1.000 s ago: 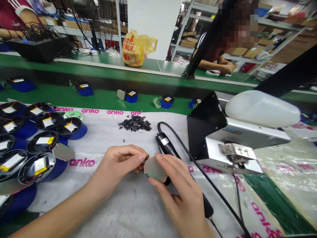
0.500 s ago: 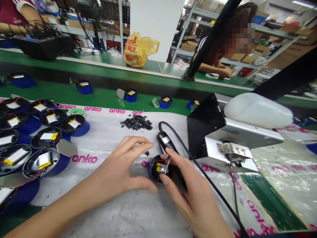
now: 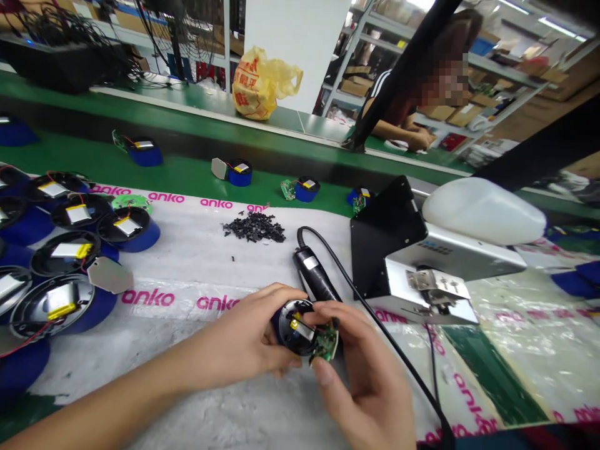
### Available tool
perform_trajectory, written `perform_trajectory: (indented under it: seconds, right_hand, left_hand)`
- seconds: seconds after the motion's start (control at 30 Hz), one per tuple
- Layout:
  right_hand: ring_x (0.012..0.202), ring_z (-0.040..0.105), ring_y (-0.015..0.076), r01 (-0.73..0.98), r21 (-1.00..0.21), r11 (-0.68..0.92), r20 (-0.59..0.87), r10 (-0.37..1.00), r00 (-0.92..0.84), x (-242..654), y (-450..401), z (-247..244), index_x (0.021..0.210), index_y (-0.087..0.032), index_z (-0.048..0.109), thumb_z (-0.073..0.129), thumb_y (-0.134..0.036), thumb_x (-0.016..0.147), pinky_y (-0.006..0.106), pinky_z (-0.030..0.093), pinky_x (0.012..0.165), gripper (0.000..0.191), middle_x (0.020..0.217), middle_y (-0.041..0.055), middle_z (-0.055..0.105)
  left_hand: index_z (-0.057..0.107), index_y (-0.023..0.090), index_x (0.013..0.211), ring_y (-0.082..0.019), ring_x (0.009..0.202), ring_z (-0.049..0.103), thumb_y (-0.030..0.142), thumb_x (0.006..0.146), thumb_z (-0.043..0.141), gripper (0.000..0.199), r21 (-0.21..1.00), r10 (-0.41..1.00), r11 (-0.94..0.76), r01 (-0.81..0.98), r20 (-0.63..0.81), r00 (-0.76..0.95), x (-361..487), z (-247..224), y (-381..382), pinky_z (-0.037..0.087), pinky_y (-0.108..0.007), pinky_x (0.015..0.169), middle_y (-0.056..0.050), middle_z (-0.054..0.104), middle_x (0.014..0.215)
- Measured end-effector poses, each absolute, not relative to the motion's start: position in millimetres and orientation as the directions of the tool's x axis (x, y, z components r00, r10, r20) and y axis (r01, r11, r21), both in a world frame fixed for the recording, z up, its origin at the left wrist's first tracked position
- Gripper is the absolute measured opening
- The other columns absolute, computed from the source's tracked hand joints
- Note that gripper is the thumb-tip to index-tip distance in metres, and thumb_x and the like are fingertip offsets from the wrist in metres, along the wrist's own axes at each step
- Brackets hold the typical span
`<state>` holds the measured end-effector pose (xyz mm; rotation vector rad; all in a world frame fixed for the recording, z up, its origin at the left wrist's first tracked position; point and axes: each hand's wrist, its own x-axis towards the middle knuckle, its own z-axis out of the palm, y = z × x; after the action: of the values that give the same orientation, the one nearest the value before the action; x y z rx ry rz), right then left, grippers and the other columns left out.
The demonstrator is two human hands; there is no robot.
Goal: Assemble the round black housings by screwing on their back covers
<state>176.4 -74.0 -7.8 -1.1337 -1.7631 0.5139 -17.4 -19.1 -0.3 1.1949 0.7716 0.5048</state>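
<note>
My left hand (image 3: 250, 340) grips a round blue shell (image 3: 293, 326) with a black inside and a small battery in it, lifted just off the white foam sheet (image 3: 197, 262). My right hand (image 3: 363, 375) pinches a small green circuit board (image 3: 325, 342) at the shell's right rim, its fingers curled around it. Just behind both hands a black corded hand tool (image 3: 314, 275) lies on the sheet.
Several open blue shells with batteries (image 3: 60, 250) crowd the left, one silver plate (image 3: 110, 276) loose among them. A pile of small black parts (image 3: 255, 227) lies ahead. A black and silver machine (image 3: 412, 256) stands right. More shells (image 3: 239, 172) ride the green belt; a person works across it.
The silver plate that covered the shell is gone from my right hand, which now holds a green circuit board. Both hands have closed on the open shell and drawn it nearer.
</note>
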Motion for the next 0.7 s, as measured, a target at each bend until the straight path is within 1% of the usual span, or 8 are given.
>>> perform_trajectory:
  seconds: [0.1, 0.13, 0.23, 0.3, 0.4, 0.5, 0.6, 0.7]
  right_hand:
    - [0.11, 0.061, 0.0237, 0.503, -0.688, 0.523, 0.541, 0.832, -0.125, 175.7, -73.4, -8.4, 0.127, -0.018, 0.052, 0.06, -0.012, 0.087, 0.041, 0.054, 0.096, 0.042, 0.111, 0.0116, 0.063]
    - [0.109, 0.061, 0.0239, 0.521, -0.671, 0.527, 0.553, 0.824, -0.122, 175.6, -73.5, -8.2, 0.126, -0.017, 0.053, 0.061, -0.012, 0.086, 0.041, 0.054, 0.095, 0.041, 0.11, 0.0117, 0.063]
    - [0.104, 0.062, 0.0246, 0.585, -0.631, 0.51, 0.565, 0.818, -0.104, 174.9, -75.1, -7.4, 0.122, -0.017, 0.054, 0.063, -0.015, 0.084, 0.04, 0.057, 0.088, 0.039, 0.108, 0.0124, 0.062]
    - [0.103, 0.062, 0.0236, 0.616, -0.61, 0.497, 0.58, 0.811, -0.08, 173.0, -76.8, -6.9, 0.12, -0.016, 0.055, 0.064, -0.016, 0.083, 0.037, 0.057, 0.088, 0.038, 0.108, 0.0124, 0.062]
    - [0.104, 0.062, 0.0208, 0.638, -0.582, 0.504, 0.601, 0.795, -0.08, 168.6, -77.9, -6.2, 0.117, -0.014, 0.056, 0.063, -0.015, 0.082, 0.032, 0.056, 0.09, 0.036, 0.108, 0.0114, 0.062]
    - [0.103, 0.063, 0.0198, 0.643, -0.582, 0.497, 0.584, 0.806, -0.094, 165.7, -76.9, -5.2, 0.117, -0.015, 0.056, 0.062, -0.015, 0.082, 0.031, 0.057, 0.087, 0.035, 0.109, 0.0108, 0.062]
    - [0.102, 0.063, 0.0189, 0.65, -0.593, 0.475, 0.56, 0.823, -0.091, 165.5, -76.4, -4.3, 0.116, -0.015, 0.056, 0.061, -0.015, 0.083, 0.03, 0.058, 0.086, 0.034, 0.109, 0.0104, 0.061]
    - [0.105, 0.062, 0.0185, 0.649, -0.59, 0.48, 0.55, 0.828, -0.113, 166.7, -78.1, -3.8, 0.119, -0.015, 0.056, 0.06, -0.016, 0.083, 0.029, 0.057, 0.087, 0.037, 0.112, 0.0105, 0.059]
  left_hand:
    - [0.056, 0.03, 0.13, -0.012, 0.074, 0.067, 0.015, 0.073, 0.081, 0.063, 0.896, 0.658, 0.443, -0.035, -0.298, 0.692, -17.6, -0.8, -16.0, 0.053, -0.021, 0.067, -0.002, 0.067, 0.106]
    - [0.055, 0.03, 0.132, -0.013, 0.076, 0.068, 0.018, 0.075, 0.081, 0.063, 0.877, 0.636, 0.478, -0.052, -0.305, 0.709, -17.3, -0.8, -14.3, 0.054, -0.022, 0.07, -0.002, 0.069, 0.103]
    - [0.058, 0.026, 0.129, -0.016, 0.077, 0.071, 0.031, 0.086, 0.072, 0.045, 0.855, 0.629, 0.516, -0.058, -0.332, 0.703, -15.0, 0.0, -10.0, 0.059, -0.033, 0.077, -0.006, 0.071, 0.11]
    - [0.061, 0.025, 0.124, -0.017, 0.073, 0.072, 0.037, 0.088, 0.069, 0.038, 0.856, 0.653, 0.515, -0.033, -0.367, 0.662, -13.0, 0.6, -8.9, 0.061, -0.035, 0.074, -0.008, 0.073, 0.109]
    - [0.063, 0.024, 0.121, -0.019, 0.073, 0.073, 0.042, 0.086, 0.071, 0.04, 0.84, 0.664, 0.54, -0.047, -0.391, 0.637, -11.6, 0.4, -9.3, 0.062, -0.032, 0.071, -0.007, 0.075, 0.1]
    - [0.064, 0.023, 0.119, -0.018, 0.071, 0.073, 0.045, 0.086, 0.07, 0.04, 0.823, 0.666, 0.564, -0.068, -0.405, 0.626, -10.9, -0.9, -10.5, 0.062, -0.031, 0.069, -0.005, 0.073, 0.094]
    - [0.064, 0.024, 0.114, -0.016, 0.065, 0.071, 0.045, 0.088, 0.068, 0.034, 0.847, 0.703, 0.53, -0.036, -0.415, 0.578, -7.1, -0.4, -11.3, 0.062, -0.027, 0.061, -0.003, 0.071, 0.092]
    - [0.062, 0.023, 0.108, -0.014, 0.06, 0.068, 0.045, 0.088, 0.067, 0.031, 0.864, 0.735, 0.503, 0.007, -0.432, 0.523, -0.6, 3.4, -12.0, 0.058, -0.023, 0.053, -0.002, 0.069, 0.088]
